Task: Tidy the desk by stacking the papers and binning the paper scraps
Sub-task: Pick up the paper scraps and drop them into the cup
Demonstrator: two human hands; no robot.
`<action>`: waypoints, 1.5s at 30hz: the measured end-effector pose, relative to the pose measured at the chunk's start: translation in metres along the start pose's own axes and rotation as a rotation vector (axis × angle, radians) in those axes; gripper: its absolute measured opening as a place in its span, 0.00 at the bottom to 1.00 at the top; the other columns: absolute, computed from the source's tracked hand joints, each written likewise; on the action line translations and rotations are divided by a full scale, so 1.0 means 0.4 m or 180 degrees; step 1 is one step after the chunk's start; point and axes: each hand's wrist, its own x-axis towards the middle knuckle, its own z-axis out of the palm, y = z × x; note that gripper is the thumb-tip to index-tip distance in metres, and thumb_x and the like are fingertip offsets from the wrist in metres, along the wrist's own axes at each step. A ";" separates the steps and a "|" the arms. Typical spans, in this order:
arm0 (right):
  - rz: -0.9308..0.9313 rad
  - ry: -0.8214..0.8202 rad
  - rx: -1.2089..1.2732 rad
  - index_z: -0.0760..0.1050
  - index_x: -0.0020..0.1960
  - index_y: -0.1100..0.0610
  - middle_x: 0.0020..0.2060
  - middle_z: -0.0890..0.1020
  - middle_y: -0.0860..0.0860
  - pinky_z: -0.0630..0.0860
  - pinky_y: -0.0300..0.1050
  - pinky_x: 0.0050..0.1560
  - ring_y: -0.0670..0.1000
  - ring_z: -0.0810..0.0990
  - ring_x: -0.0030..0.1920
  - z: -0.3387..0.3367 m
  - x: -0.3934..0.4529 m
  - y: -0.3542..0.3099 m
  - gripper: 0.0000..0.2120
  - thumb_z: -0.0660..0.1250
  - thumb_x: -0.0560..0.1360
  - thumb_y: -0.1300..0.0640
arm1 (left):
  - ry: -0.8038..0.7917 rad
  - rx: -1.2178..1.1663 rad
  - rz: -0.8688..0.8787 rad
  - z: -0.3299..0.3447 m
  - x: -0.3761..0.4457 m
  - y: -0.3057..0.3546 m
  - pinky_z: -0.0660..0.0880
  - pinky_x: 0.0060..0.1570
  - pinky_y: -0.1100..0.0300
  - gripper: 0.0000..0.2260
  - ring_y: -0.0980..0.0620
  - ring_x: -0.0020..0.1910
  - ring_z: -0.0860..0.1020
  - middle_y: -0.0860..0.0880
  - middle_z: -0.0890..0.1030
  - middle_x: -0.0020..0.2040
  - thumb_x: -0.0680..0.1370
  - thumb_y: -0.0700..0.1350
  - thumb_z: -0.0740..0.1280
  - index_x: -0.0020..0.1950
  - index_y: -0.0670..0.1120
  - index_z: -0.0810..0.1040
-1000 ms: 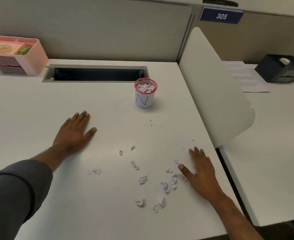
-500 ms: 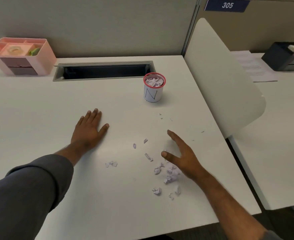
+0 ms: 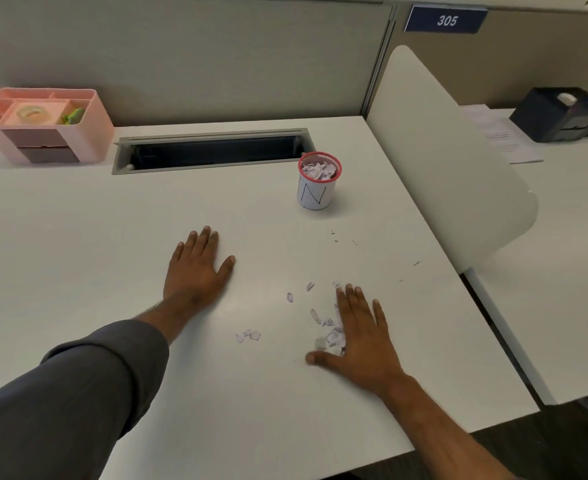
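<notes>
Hands [image 3: 195,268] [image 3: 361,336] flat, palms down

Head-worn, wide-angle, looking forward and down across the white desk [image 3: 78,254] from its near edge (only one view, so nothing shared). Close above both forearms; partition wall [image 3: 181,57] beyond the desk's far edge.

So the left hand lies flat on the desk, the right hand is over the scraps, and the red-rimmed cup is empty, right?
Not quite: the head view shows the red-rimmed cup filled with crumpled paper. The left hand lies flat on the desk, and the right hand is over the scraps.
</notes>
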 end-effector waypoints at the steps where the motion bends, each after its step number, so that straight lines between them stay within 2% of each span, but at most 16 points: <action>1: 0.0055 0.0042 0.0019 0.31 0.77 0.50 0.78 0.38 0.46 0.33 0.52 0.76 0.45 0.33 0.77 0.003 0.025 -0.015 0.60 0.49 0.61 0.16 | 0.0012 -0.0004 0.0009 0.001 0.000 -0.001 0.43 0.79 0.53 0.32 0.52 0.81 0.45 0.53 0.48 0.83 0.82 0.64 0.47 0.83 0.49 0.50; 3: 0.0170 0.0089 0.0084 0.35 0.79 0.52 0.79 0.41 0.47 0.32 0.50 0.76 0.46 0.36 0.78 0.002 0.069 -0.043 0.59 0.48 0.62 0.17 | 0.0025 -0.0009 0.0022 0.002 0.001 -0.004 0.43 0.79 0.53 0.33 0.53 0.81 0.45 0.53 0.48 0.83 0.82 0.64 0.46 0.83 0.49 0.50; 7: 0.0373 0.0411 0.0365 0.43 0.80 0.53 0.80 0.48 0.50 0.38 0.53 0.77 0.47 0.42 0.79 -0.005 0.110 -0.098 0.54 0.51 0.66 0.21 | 0.0064 -0.0039 0.0042 0.006 0.002 -0.009 0.44 0.79 0.53 0.33 0.53 0.81 0.45 0.53 0.49 0.83 0.81 0.65 0.46 0.82 0.50 0.51; 11: -0.0134 0.0805 0.0137 0.47 0.80 0.54 0.79 0.52 0.51 0.41 0.59 0.76 0.50 0.44 0.79 0.036 0.079 -0.220 0.49 0.51 0.71 0.23 | 0.0119 -0.0058 0.0061 0.008 0.003 -0.009 0.45 0.79 0.52 0.33 0.52 0.82 0.46 0.52 0.50 0.83 0.81 0.65 0.46 0.82 0.49 0.52; 15: -0.0250 0.0645 0.0046 0.45 0.80 0.54 0.79 0.52 0.51 0.39 0.63 0.74 0.52 0.43 0.79 0.096 0.088 -0.328 0.49 0.50 0.71 0.23 | 0.0115 -0.0056 0.0075 0.006 0.003 -0.011 0.44 0.79 0.52 0.34 0.51 0.82 0.46 0.51 0.50 0.83 0.81 0.66 0.44 0.83 0.49 0.50; 20: 0.0374 0.0462 -0.0281 0.44 0.79 0.55 0.79 0.50 0.52 0.34 0.63 0.74 0.53 0.40 0.79 0.039 0.192 -0.247 0.45 0.49 0.74 0.28 | 0.0144 -0.0140 0.0068 0.006 0.006 -0.011 0.44 0.79 0.53 0.33 0.52 0.82 0.46 0.52 0.51 0.83 0.81 0.65 0.47 0.82 0.49 0.52; 22: 0.0398 0.0324 -0.0202 0.43 0.79 0.54 0.80 0.48 0.50 0.34 0.61 0.75 0.50 0.39 0.79 0.007 0.207 -0.209 0.44 0.50 0.75 0.29 | 0.0150 -0.0161 0.0055 0.007 0.003 -0.010 0.44 0.79 0.53 0.33 0.52 0.82 0.46 0.52 0.51 0.83 0.81 0.65 0.47 0.82 0.50 0.53; 26: -0.0277 0.0298 -0.0197 0.45 0.80 0.51 0.79 0.47 0.45 0.37 0.58 0.76 0.45 0.38 0.78 -0.025 0.133 -0.159 0.46 0.50 0.72 0.24 | 0.0158 -0.0167 0.0056 0.007 0.004 -0.009 0.43 0.79 0.53 0.33 0.52 0.81 0.46 0.52 0.50 0.83 0.81 0.65 0.47 0.82 0.50 0.53; 29: -0.0847 0.0288 -0.0431 0.47 0.80 0.50 0.79 0.50 0.45 0.41 0.61 0.75 0.49 0.44 0.79 0.002 0.050 -0.135 0.49 0.53 0.69 0.22 | 0.0174 -0.0182 0.0048 0.007 0.003 -0.009 0.43 0.79 0.53 0.33 0.52 0.81 0.46 0.52 0.51 0.83 0.81 0.64 0.47 0.82 0.50 0.53; 31: -0.0901 0.0285 -0.0647 0.49 0.80 0.50 0.79 0.52 0.46 0.41 0.63 0.75 0.50 0.46 0.79 0.023 0.035 -0.133 0.51 0.53 0.68 0.20 | 0.0177 -0.0187 0.0042 0.007 0.002 -0.010 0.43 0.79 0.53 0.33 0.52 0.81 0.46 0.53 0.51 0.83 0.81 0.65 0.47 0.82 0.50 0.53; 35: -0.0405 0.0407 -0.0857 0.53 0.79 0.52 0.79 0.54 0.48 0.42 0.65 0.74 0.52 0.48 0.79 0.002 0.115 -0.133 0.48 0.50 0.70 0.22 | 0.0186 -0.0197 0.0041 0.007 0.002 -0.009 0.44 0.79 0.53 0.33 0.52 0.81 0.47 0.53 0.51 0.83 0.81 0.65 0.48 0.82 0.50 0.54; 38: -0.0119 0.0487 -0.0758 0.54 0.79 0.53 0.79 0.55 0.48 0.42 0.61 0.75 0.51 0.48 0.79 -0.033 0.167 -0.117 0.46 0.49 0.71 0.24 | 0.0191 -0.0203 0.0031 0.006 -0.001 -0.009 0.44 0.79 0.54 0.33 0.52 0.81 0.47 0.53 0.51 0.83 0.81 0.65 0.47 0.82 0.50 0.54; 41: 0.0181 0.1047 0.0000 0.57 0.78 0.54 0.77 0.61 0.50 0.49 0.57 0.75 0.51 0.54 0.78 -0.062 0.178 -0.062 0.42 0.54 0.72 0.29 | 0.0202 -0.0215 0.0026 0.003 0.000 -0.007 0.44 0.79 0.53 0.33 0.52 0.81 0.47 0.53 0.52 0.83 0.80 0.65 0.47 0.82 0.50 0.54; 43: 0.0569 0.1380 0.0544 0.61 0.76 0.58 0.75 0.65 0.55 0.56 0.59 0.74 0.55 0.59 0.77 -0.081 0.165 0.004 0.41 0.58 0.72 0.33 | 0.0203 -0.0204 0.0018 0.004 0.000 -0.006 0.45 0.79 0.53 0.33 0.52 0.81 0.47 0.53 0.52 0.83 0.80 0.65 0.48 0.82 0.50 0.55; 45: 0.1087 0.1608 0.0798 0.62 0.75 0.61 0.74 0.67 0.59 0.59 0.60 0.74 0.58 0.61 0.76 -0.093 0.145 0.085 0.40 0.59 0.73 0.35 | 0.0215 -0.0222 -0.0003 0.005 -0.003 -0.007 0.45 0.79 0.53 0.33 0.53 0.81 0.47 0.53 0.52 0.82 0.80 0.64 0.49 0.82 0.50 0.55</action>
